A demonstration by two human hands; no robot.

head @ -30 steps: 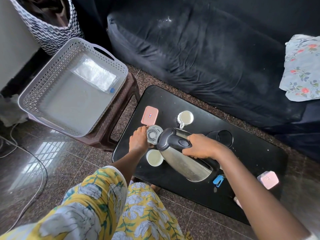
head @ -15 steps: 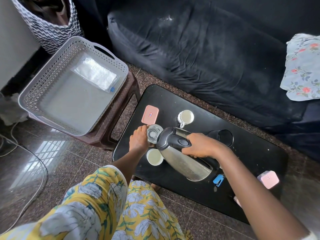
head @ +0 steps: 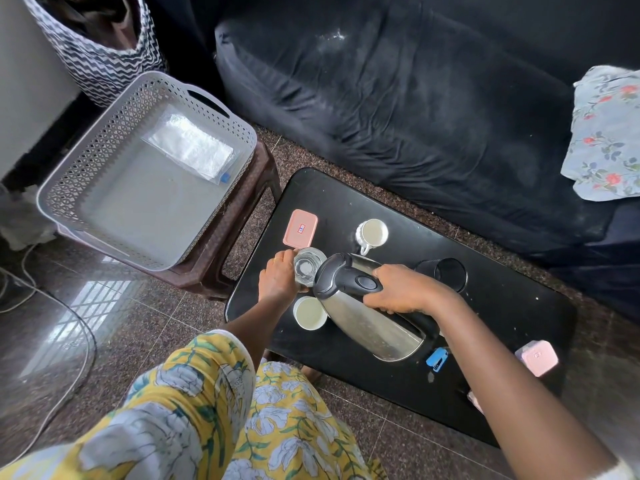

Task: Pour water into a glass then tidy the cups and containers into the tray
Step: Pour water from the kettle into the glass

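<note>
A clear glass stands on the black table, and my left hand is wrapped around its left side. My right hand grips the black handle of a steel kettle, tilted with its spout over the glass. A white cup sits just below the glass, a white mug behind the kettle, a dark tumbler to the right. A pink-lidded container lies behind the glass, another pink container at the right. The grey tray rests on a brown stool at the left.
A clear bag lies inside the tray. A blue stapler sits under the kettle's base. A dark sofa runs behind the table, a patterned basket stands at the far left, and cables cross the floor.
</note>
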